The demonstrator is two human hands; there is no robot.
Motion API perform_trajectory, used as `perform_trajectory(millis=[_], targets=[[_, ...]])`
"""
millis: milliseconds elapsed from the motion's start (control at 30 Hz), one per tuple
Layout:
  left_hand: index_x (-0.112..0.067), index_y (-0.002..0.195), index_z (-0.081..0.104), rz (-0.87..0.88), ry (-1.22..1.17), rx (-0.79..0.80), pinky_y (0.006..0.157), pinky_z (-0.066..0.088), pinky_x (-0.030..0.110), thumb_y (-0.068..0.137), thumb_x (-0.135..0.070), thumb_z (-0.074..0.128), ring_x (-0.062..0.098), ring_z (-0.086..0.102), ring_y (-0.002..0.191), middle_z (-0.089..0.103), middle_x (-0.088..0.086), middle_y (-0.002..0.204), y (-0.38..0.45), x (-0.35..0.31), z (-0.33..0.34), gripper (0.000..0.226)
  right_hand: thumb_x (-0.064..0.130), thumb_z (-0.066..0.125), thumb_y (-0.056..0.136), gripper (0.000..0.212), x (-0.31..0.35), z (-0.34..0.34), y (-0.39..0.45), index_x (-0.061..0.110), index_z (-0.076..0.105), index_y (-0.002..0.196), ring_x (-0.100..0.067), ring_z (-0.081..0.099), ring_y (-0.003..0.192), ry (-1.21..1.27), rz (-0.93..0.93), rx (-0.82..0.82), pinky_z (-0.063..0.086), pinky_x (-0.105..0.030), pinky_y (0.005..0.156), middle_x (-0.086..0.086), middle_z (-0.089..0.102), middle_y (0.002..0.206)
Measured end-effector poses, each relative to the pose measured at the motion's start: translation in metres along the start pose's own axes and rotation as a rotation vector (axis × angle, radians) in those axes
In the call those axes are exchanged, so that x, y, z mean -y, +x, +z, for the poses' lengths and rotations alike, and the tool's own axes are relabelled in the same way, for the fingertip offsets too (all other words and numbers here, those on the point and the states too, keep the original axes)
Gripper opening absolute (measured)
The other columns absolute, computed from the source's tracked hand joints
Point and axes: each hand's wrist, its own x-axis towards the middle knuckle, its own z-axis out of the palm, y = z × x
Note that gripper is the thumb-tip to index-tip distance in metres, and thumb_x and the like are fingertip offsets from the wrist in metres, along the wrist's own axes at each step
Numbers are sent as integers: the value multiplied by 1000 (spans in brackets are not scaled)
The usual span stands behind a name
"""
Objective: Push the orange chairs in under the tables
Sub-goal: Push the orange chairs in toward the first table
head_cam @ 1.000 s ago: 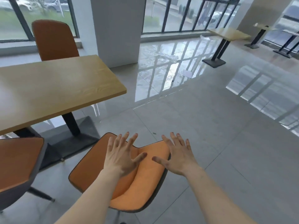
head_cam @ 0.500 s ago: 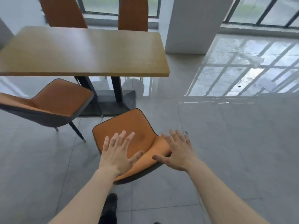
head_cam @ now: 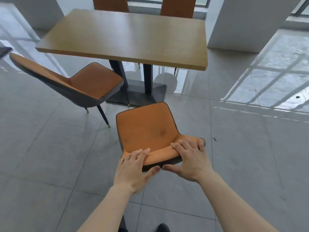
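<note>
An orange chair with a dark shell stands on the floor in front of me, its seat facing the wooden table. My left hand and my right hand both grip the top edge of its backrest, fingers over the front and thumbs behind. The chair's seat is clear of the table's near edge, close to the table's dark base. A second orange chair stands to the left, angled, its seat front just under the table edge.
Two more orange chair backs rise behind the table's far side. A white pillar stands at the right beyond the table. Glossy grey floor tiles spread all round. My dark shoes show at the bottom.
My view has swung to face the table square on. Both hands went from hovering spread above the chair to closing on the top of its backrest.
</note>
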Motion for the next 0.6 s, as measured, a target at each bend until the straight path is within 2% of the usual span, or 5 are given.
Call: perform_trajectory(millis=[100, 267, 333, 467, 600], targets=[[-47, 146, 33, 34, 41, 26, 111, 31, 37, 79, -95, 18, 13, 46, 130, 49, -18, 143, 9, 2, -2, 84, 103, 24, 70, 105, -2, 2, 4, 40, 37, 153, -21, 25, 149, -41, -5, -39, -2, -56, 126, 8, 41, 155], [-46, 143, 36, 49, 62, 39, 107, 35, 37, 78, -95, 14, 14, 48, 124, 53, -17, 136, 21, 0, -6, 84, 105, -1, 60, 117, -7, -2, 11, 41, 44, 147, -19, 36, 139, -54, -9, -81, 3, -54, 126, 13, 48, 143], [-45, 143, 37, 58, 69, 41, 107, 35, 37, 78, -94, 15, 15, 48, 123, 53, -16, 136, 28, -2, -9, 84, 106, 1, 61, 114, -10, -4, 16, 41, 46, 144, -19, 38, 138, -59, -3, -85, 4, -54, 126, 13, 49, 141], [-45, 144, 37, 60, 40, 50, 109, 34, 39, 82, -91, 23, 16, 48, 124, 52, -16, 139, 56, -1, -24, 79, 105, 19, 69, 101, -13, -11, 42, 39, 50, 139, -21, 42, 135, -57, 28, -110, 7, -53, 126, 11, 53, 136], [-45, 145, 36, 90, 40, 63, 111, 34, 39, 86, -85, 34, 16, 47, 126, 52, -15, 141, 100, 7, -47, 71, 105, 8, 65, 110, -9, -24, 78, 38, 49, 142, -21, 40, 137, -71, 82, -109, 6, -52, 127, 10, 52, 138]])
